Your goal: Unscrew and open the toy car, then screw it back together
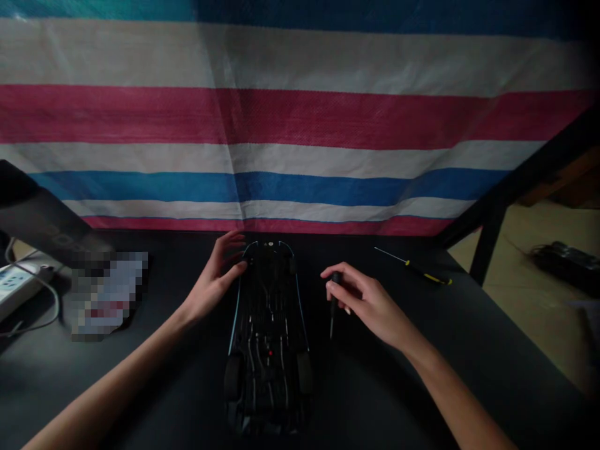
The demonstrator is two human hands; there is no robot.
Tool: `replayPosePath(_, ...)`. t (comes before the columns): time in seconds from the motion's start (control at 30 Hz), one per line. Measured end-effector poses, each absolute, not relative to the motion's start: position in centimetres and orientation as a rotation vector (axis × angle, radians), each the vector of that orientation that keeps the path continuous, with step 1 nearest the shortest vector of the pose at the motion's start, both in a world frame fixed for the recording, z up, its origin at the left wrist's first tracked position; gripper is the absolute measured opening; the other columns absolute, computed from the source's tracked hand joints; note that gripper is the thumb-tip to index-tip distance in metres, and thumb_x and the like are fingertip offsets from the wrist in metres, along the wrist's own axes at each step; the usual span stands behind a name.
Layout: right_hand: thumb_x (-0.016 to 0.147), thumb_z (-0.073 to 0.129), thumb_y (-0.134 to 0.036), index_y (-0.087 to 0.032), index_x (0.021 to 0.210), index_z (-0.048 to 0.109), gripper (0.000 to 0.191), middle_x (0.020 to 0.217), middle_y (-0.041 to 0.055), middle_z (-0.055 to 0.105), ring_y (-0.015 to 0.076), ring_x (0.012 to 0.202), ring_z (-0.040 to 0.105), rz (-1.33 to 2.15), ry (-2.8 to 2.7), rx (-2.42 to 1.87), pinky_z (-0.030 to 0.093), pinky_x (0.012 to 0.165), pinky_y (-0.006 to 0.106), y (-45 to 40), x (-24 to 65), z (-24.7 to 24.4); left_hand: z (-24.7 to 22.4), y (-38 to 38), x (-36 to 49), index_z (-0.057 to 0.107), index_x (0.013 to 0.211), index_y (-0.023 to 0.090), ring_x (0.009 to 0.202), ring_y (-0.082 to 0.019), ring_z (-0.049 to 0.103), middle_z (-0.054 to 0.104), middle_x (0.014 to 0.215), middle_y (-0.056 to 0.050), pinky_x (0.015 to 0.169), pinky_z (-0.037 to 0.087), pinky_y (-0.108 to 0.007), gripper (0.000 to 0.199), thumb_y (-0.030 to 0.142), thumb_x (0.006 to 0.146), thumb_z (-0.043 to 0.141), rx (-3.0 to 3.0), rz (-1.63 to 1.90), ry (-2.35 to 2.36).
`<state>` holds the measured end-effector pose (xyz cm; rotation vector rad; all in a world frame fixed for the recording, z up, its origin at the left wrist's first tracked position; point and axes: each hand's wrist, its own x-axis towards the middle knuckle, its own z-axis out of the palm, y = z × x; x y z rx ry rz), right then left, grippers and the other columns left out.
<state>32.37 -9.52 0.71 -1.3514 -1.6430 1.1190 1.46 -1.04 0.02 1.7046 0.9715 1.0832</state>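
An upside-down toy car (269, 312) lies lengthwise in front of me, its dark underside, pipes and wheels facing up. At its far left corner is my left hand (216, 278), fingers apart, with the thumb tip at the car's edge; whether the fingers press on it I cannot tell. My right hand (360, 295) is closed around the black handle of a screwdriver (333, 306), just to the right of the car and apart from it. The screwdriver points down, its tip near the table. A second screwdriver (412, 267), yellow and black with a thin shaft, lies farther right.
The dark table (422, 387) ends at a striped plastic sheet (300, 119) behind. On the left are a power strip (23, 284) with a cable, a dark lettered object (51, 219) and a blurred-out item (112, 294). A black frame bar (490, 240) stands at right.
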Motion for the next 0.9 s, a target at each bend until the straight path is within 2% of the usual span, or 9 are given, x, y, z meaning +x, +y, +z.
replayPosePath(0.07, 0.098, 0.055, -0.052, -0.025, 0.117, 0.059, 0.033, 0.086, 0.0003, 0.061, 0.0138, 0.068, 0.054, 1.109, -1.606, -1.398, 0.044, 0.059, 0.026, -9.3, 32.5, 0.4, -0.7, -1.4, 1.4, 0.036, 0.149, 0.033, 0.144, -0.028, 0.040, 0.042, 0.157, -0.006, 0.118, 0.033, -0.049, 0.060, 0.034, 0.094, 0.063, 1.538, 0.980, 0.955)
replayPosePath(0.13, 0.097, 0.056, -0.053, -0.025, 0.112, 0.060, 0.032, 0.086, 0.0001, 0.059, 0.0140, 0.070, 0.055, 1.073, -1.590, -1.450, 0.045, 0.062, 0.026, -9.2, 32.5, 0.0, -1.2, -1.5, 1.2, 0.032, 0.152, 0.034, 0.142, -0.030, 0.043, 0.042, 0.158, -0.008, 0.118, 0.032, -0.051, 0.066, 0.036, 0.094, 0.064, 1.386, 0.915, 0.934)
replayPosePath(0.3, 0.096, 0.057, -0.052, -0.023, 0.101, 0.061, 0.030, 0.085, 0.0006, 0.060, 0.0162, 0.079, 0.059, 0.988, -1.639, -1.520, 0.045, 0.069, 0.026, -8.9, 32.3, -0.7, -1.8, -1.1, 0.5, 0.026, 0.156, 0.035, 0.136, -0.030, 0.050, 0.052, 0.148, -0.008, 0.114, 0.036, -0.049, 0.081, 0.032, 0.088, 0.071, 1.182, 0.816, 0.850)
replayPosePath(0.47, 0.095, 0.058, -0.054, -0.024, 0.099, 0.062, 0.031, 0.082, -0.0005, 0.059, 0.0158, 0.077, 0.057, 0.983, -1.628, -1.586, 0.047, 0.068, 0.025, -8.6, 32.7, -1.4, -1.6, -0.8, -0.3, 0.041, 0.147, 0.028, 0.121, -0.025, 0.058, 0.062, 0.132, -0.008, 0.107, 0.041, -0.044, 0.069, 0.026, 0.086, 0.072, 1.119, 0.659, 0.750)
replayPosePath(0.6, 0.096, 0.056, -0.055, -0.025, 0.097, 0.064, 0.031, 0.084, -0.0006, 0.061, 0.0133, 0.070, 0.052, 0.861, -1.553, -1.616, 0.043, 0.060, 0.022, -8.5, 33.1, -0.3, -1.6, -0.7, -0.7, 0.053, 0.135, 0.021, 0.126, -0.023, 0.054, 0.059, 0.136, -0.009, 0.111, 0.036, -0.042, 0.055, 0.022, 0.084, 0.074, 1.150, 0.570, 0.627)
replayPosePath(0.73, 0.097, 0.058, -0.052, -0.026, 0.095, 0.064, 0.027, 0.089, -0.0014, 0.062, 0.0124, 0.077, 0.055, 0.745, -1.529, -1.500, 0.045, 0.063, 0.019, -8.9, 31.4, 3.6, -1.8, -0.5, -0.8, 0.055, 0.132, 0.019, 0.132, -0.026, 0.050, 0.057, 0.139, -0.010, 0.115, 0.032, -0.045, 0.054, 0.021, 0.082, 0.076, 1.169, 0.557, 0.604)
replayPosePath(0.9, 0.101, 0.055, -0.042, -0.025, 0.100, 0.064, 0.019, 0.075, -0.0045, 0.057, 0.0094, 0.063, 0.051, 0.829, -1.960, -1.270, 0.041, 0.058, 0.020, -8.6, 25.4, 9.2, -1.7, -0.5, -0.7, 0.054, 0.130, 0.018, 0.129, -0.026, 0.052, 0.059, 0.132, -0.009, 0.115, 0.032, -0.046, 0.049, 0.019, 0.085, 0.072, 1.172, 0.546, 0.566)
